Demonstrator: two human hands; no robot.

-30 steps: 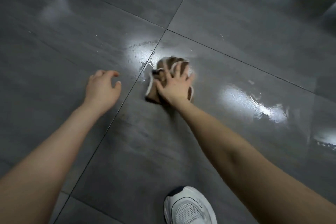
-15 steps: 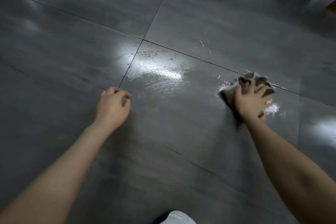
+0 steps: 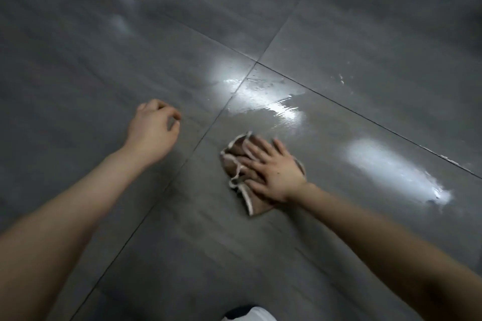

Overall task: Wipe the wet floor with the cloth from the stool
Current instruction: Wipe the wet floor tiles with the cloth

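Well, I judge the wiping only partly done: my right hand [image 3: 273, 172], fingers spread flat, presses the cloth [image 3: 258, 204] onto the grey tiled floor [image 3: 260, 268], while glossy wet patches lie just beyond it [image 3: 271, 104] and further right [image 3: 396, 172]. My left hand [image 3: 152, 135] hovers loosely curled, holding nothing. Brown with pale edging, the cloth is crumpled.

Our right hand [image 3: 276, 172] covers much of the cloth [image 3: 258, 204] — its middle is hidden. Our white shoe [image 3: 250, 315] is cut off by the bottom edge — only its tip shows
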